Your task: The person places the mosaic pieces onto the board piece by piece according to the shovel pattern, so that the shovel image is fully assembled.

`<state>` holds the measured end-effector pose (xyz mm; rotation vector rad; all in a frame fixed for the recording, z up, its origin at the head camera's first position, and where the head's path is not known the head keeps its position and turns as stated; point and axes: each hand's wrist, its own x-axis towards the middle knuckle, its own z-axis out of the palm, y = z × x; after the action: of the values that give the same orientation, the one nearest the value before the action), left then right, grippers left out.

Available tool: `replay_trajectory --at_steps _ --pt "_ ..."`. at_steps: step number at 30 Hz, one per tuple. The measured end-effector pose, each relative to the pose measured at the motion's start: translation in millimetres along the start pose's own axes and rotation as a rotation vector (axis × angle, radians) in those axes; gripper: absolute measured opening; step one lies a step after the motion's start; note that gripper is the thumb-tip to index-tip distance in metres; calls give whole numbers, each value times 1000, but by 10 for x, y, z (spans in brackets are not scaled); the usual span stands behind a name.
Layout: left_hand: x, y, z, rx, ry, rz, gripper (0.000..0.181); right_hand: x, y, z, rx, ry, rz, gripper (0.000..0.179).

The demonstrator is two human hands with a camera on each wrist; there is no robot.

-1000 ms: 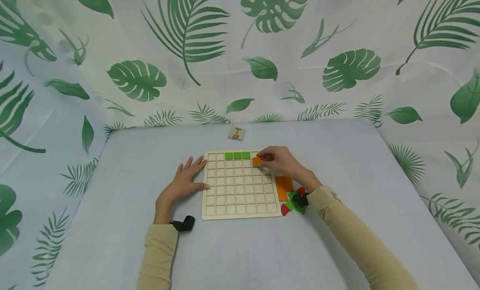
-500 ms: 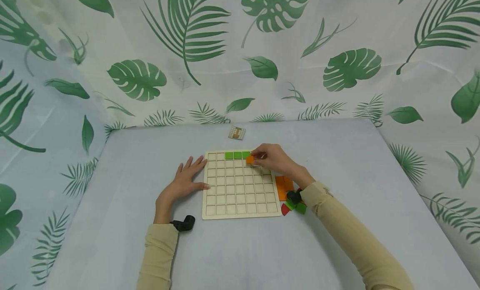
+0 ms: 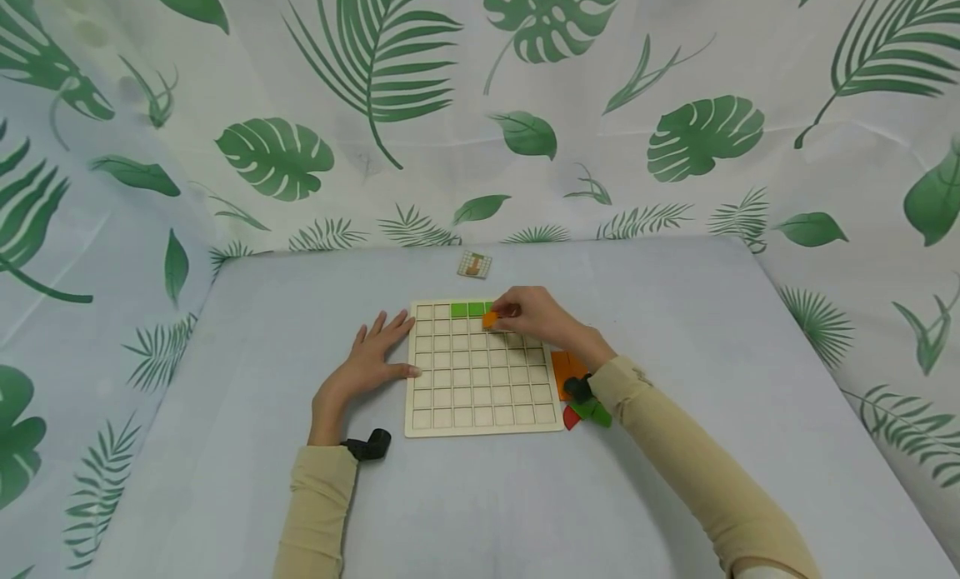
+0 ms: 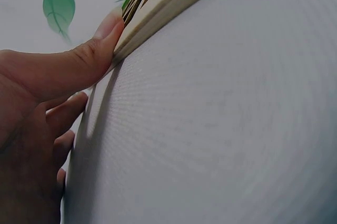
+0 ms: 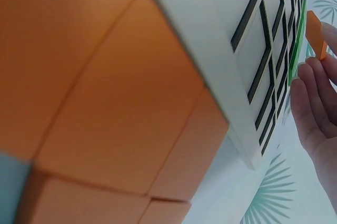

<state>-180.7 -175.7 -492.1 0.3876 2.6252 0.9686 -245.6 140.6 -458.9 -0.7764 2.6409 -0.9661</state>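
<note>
A pale wooden grid board (image 3: 442, 397) lies flat on the table. My left hand (image 3: 366, 367) rests at its left edge with the fingers spread; in the left wrist view the thumb (image 4: 84, 63) touches the board's side. Between thumb and fingertips, my right hand (image 3: 540, 316) pinches an orange square tile (image 3: 489, 320) over the board's upper part. In the right wrist view that orange tile (image 5: 316, 34) is tilted, held off the grid. Several green square tiles (image 3: 467, 310) sit side by side in the top row; my right fingers partly cover the rightmost.
Orange tiles (image 3: 564, 371) lie against the board's right edge. Nearer me are green pieces (image 3: 594, 411) and a red rounded piece (image 3: 571, 417), partly hidden by the right wrist camera (image 3: 578, 388). A small patterned card (image 3: 474, 264) lies beyond the board. Leaf-printed cloth (image 3: 420, 171) rises behind.
My right hand has moved left along the upper rows with the orange tile, from right of the green tiles to just below the rightmost one. The left hand stays in place.
</note>
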Motion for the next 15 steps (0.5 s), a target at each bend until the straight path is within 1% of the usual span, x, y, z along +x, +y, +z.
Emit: replay_trajectory --at_steps 4,12,15 --pt "5 -6 2 -7 0 0 91 34 -18 19 2 -15 -16 34" --pt "7 -15 -2 -16 -3 8 91 96 -24 85 17 -42 13 31" --pt "4 -13 -4 -20 -2 5 91 113 -18 105 11 -44 5 29"
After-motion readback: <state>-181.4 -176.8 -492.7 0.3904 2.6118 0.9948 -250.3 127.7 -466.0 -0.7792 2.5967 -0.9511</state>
